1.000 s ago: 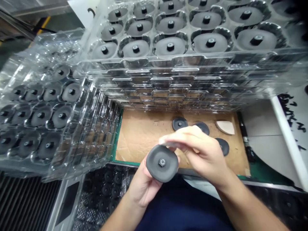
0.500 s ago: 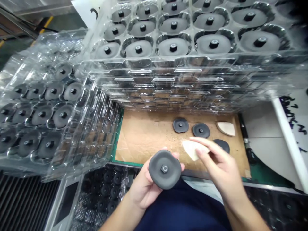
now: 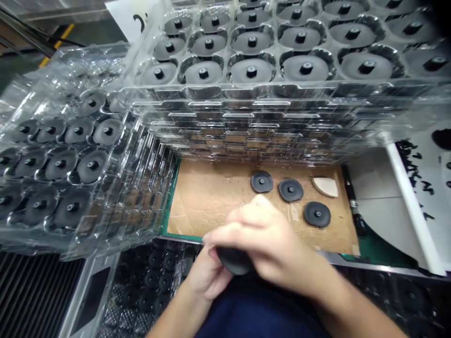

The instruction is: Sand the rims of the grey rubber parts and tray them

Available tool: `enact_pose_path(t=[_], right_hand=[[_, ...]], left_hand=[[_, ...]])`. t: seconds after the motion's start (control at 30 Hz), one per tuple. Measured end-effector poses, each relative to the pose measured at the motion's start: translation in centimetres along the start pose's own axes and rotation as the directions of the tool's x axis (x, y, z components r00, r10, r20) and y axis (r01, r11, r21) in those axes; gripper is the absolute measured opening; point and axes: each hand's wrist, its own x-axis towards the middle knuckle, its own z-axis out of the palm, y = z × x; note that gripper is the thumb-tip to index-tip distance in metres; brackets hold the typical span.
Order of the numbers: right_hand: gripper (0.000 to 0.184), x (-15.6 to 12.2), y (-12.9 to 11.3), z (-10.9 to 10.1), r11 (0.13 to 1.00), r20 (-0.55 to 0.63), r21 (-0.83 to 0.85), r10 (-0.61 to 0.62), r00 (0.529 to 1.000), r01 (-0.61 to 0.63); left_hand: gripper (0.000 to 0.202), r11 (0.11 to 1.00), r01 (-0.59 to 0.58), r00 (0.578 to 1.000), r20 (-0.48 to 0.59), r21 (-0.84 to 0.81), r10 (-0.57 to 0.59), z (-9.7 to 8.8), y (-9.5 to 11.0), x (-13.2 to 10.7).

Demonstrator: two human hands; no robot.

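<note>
My left hand [image 3: 208, 274] grips a dark grey rounded disc [image 3: 235, 261] from below, low in front of my body. My right hand [image 3: 264, 234] is closed and lies over the disc, covering its upper face and centre stub. The cream pad with a pointed end, seen in these fingers a moment ago, is hidden under them now. On the cardboard beyond lie three similar discs with short centre stubs: one disc [image 3: 261, 181], another disc [image 3: 291, 190] and a nearer disc [image 3: 317, 214]. A second cream pad [image 3: 324, 187] rests to their right.
A tall stack of clear plastic trays [image 3: 225, 94] full of discs stands behind the cardboard [image 3: 200, 202]. More filled trays [image 3: 116, 155] are stacked at the left. A black pen-like object [image 3: 354, 206] lies along the right edge, beside a white panel [image 3: 416, 206].
My right hand has moved left and down onto the disc, taking the cream pad out of sight. The disc in my left hand has tilted and is now mostly covered.
</note>
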Motion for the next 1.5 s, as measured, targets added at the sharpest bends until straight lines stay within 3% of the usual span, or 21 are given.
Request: enact_pose_path(t=[0.1,0.17,0.27,0.33,0.47,0.53,0.57,0.63,0.7,0.77,0.8,0.93,1.03,1.13,1.23,1.3,1.4,1.47,1.5], right_hand=[[0.025,-1.6,2.7,0.7,0.952,-0.120,-0.042,0.297,0.947,-0.304],[0.022,-3.5,4.4,2.4,0.902,-0.109,-0.027,0.425,0.899,-0.430],[0.018,-6.1,6.1,5.6,0.891,-0.019,0.015,0.455,0.890,-0.455],[0.016,-6.8,6.3,6.6,0.885,-0.019,0.029,0.466,0.884,-0.466],[0.020,-4.4,3.7,4.5,0.853,-0.193,0.059,0.519,0.833,-0.518],[0.021,-2.4,1.4,3.2,0.879,-0.345,0.077,0.466,0.815,-0.470],[0.021,-1.6,0.2,2.9,0.920,-0.378,0.069,0.382,0.843,-0.386],[0.023,-0.5,-1.5,2.9,0.974,-0.306,0.022,0.221,0.926,-0.225],[0.023,0.0,-2.1,3.3,0.982,-0.145,0.043,0.190,0.971,-0.185],[0.021,0.2,-2.0,3.7,0.970,-0.019,0.064,0.234,0.972,-0.232],[0.021,0.3,-1.7,3.8,0.968,-0.024,0.050,0.248,0.968,-0.247],[0.025,0.7,-1.4,3.5,0.980,-0.242,-0.048,0.177,0.954,-0.194],[0.022,-0.3,-1.8,2.3,0.990,-0.104,0.066,0.129,0.986,-0.122],[0.019,-1.8,-1.8,1.0,0.969,-0.044,0.042,0.245,0.968,-0.243],[0.020,-1.7,-1.4,0.6,0.934,-0.168,-0.142,0.302,0.938,-0.326],[0.025,-0.7,-0.9,0.5,0.942,-0.203,-0.244,0.184,0.962,-0.232],[0.033,0.8,0.1,0.3,0.995,-0.002,-0.090,-0.045,0.999,0.045],[0.032,1.2,0.4,0.2,1.000,0.081,0.010,-0.030,0.996,0.029],[0.031,1.1,0.3,0.2,1.000,0.061,-0.015,0.027,0.998,-0.027]], left_hand=[[0.052,0.992,0.075,0.994,0.087,-0.098,-0.067,-0.7,0.6,0.3],[0.056,0.982,0.047,0.997,0.073,-0.185,-0.035,-1.4,1.0,0.5],[0.056,0.975,-0.001,0.999,0.032,-0.224,0.009,-2.2,1.4,0.5],[0.058,0.977,-0.004,1.000,0.022,-0.215,0.009,-2.3,1.5,0.5],[0.064,0.985,-0.006,1.000,0.019,-0.171,0.009,-1.8,1.3,0.6],[0.060,0.989,-0.019,0.999,0.036,-0.149,0.025,-1.5,1.0,0.6],[0.056,0.990,-0.019,0.998,0.049,-0.139,0.026,-1.4,0.9,0.6],[0.045,0.994,-0.006,0.999,0.052,-0.107,0.012,-1.5,0.7,0.5],[0.041,0.997,-0.009,1.000,0.000,-0.071,0.009,-1.8,0.6,0.4],[0.044,0.999,-0.036,0.998,-0.057,-0.038,0.034,-1.8,0.5,0.4],[0.044,0.999,-0.045,0.997,-0.065,-0.023,0.043,-1.7,0.4,0.4],[0.045,0.998,-0.059,0.998,-0.003,-0.008,0.059,-0.7,0.8,0.5],[0.051,0.995,-0.086,0.995,0.037,-0.048,0.088,-0.4,1.5,0.5],[0.058,0.996,-0.065,0.997,0.045,-0.067,0.068,-0.3,1.7,0.6],[0.055,0.996,-0.039,0.999,0.009,-0.086,0.040,0.1,1.5,0.6],[0.040,0.996,-0.030,0.999,0.017,-0.081,0.031,0.5,1.4,0.5],[0.018,0.999,-0.005,0.995,0.095,-0.035,0.009,0.4,1.6,0.3],[0.023,1.000,0.020,0.992,0.122,0.001,-0.020,-0.1,1.6,0.3],[0.029,0.999,0.038,0.993,0.109,0.012,-0.039,-0.3,1.6,0.4]])
